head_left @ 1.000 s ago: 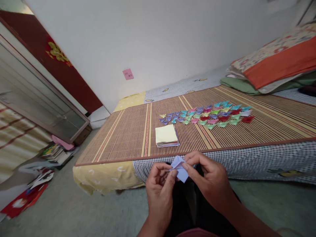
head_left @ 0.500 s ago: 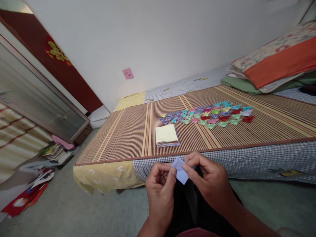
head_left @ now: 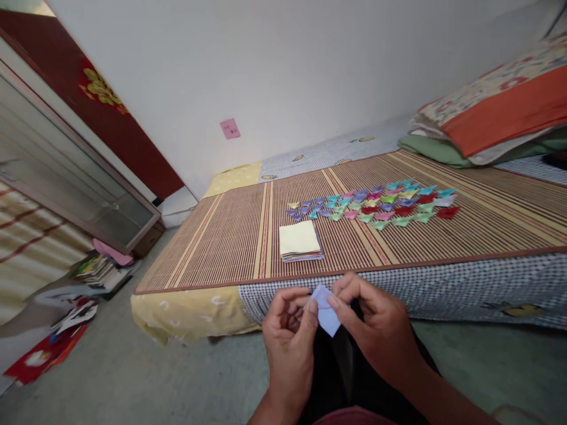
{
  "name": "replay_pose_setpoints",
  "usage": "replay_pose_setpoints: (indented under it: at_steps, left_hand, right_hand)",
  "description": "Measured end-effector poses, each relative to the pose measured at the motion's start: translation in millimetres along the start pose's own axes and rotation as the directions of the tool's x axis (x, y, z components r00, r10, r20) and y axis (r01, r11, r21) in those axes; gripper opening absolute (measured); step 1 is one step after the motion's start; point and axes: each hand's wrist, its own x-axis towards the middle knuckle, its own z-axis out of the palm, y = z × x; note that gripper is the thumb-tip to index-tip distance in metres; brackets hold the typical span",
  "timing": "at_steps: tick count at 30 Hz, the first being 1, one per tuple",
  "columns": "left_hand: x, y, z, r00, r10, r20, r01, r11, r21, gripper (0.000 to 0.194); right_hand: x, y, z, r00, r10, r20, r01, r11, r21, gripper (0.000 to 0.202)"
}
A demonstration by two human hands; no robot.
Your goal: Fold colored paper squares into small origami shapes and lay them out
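Observation:
A small folded sheet of lavender paper [head_left: 328, 319] is held over my lap, just in front of the bed's edge. My left hand [head_left: 292, 336] pinches its left side, thumb on top. On the upper right side, my right hand [head_left: 376, 321] grips it between thumb and fingers. The fingertips behind the paper are partly hidden. Beyond my hands, a stack of square paper [head_left: 299, 239] with a pale yellow sheet on top lies on the striped mat. Several rows of small folded paper pieces [head_left: 385, 203] in many colours are spread behind it to the right.
The striped mat [head_left: 221, 236] covers the bed, whose checked sheet [head_left: 465, 289] hangs over the front edge. Pillows and folded bedding [head_left: 500, 124] are piled at the right. Books [head_left: 95, 271] lie on the left, near a glass-fronted cabinet [head_left: 88, 159].
Both hands keep hold of the lavender paper, which has shifted slightly downward and to the right. The left fingers have moved a little. The stack and the rows lie as before.

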Motion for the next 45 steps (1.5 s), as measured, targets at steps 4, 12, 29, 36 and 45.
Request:
replay_pose_setpoints:
  at_steps: [4, 12, 29, 36, 45]
  left_hand:
    - [0, -2, -3.1, 0.991, 0.128, 0.027, -0.131, 0.977, 0.168, 0.014]
    - [-2, 1, -1.7, 0.988, 0.154, -0.009, -0.149, 0.971, 0.188, 0.011]
    - [-5, -6, -2.4, 0.998, 0.051, 0.026, -0.055, 0.979, 0.194, 0.01]
    - [-2, -2, 2.4, 0.984, -0.163, 0.078, 0.161, 0.986, 0.033, 0.022]
    - [-3, 3, -1.0, 0.979, -0.115, 0.167, 0.1, 0.991, 0.094, 0.031]
  right_hand:
    - [-2, 1, -1, 1.0, -0.001, 0.004, 0.001, 1.0, 0.005, 0.023]
    - [-2, -2, 0, 1.0, -0.003, 0.013, 0.003, 1.0, 0.027, 0.024]
    - [7, -8, -4, 0.971, 0.183, 0.156, -0.192, 0.981, 0.043, 0.018]
    - [6, -4, -8, 0.971, 0.199, 0.136, -0.213, 0.972, 0.1, 0.021]
    - [12, -4, -10, 0.933, 0.282, 0.221, -0.331, 0.916, 0.226, 0.022]
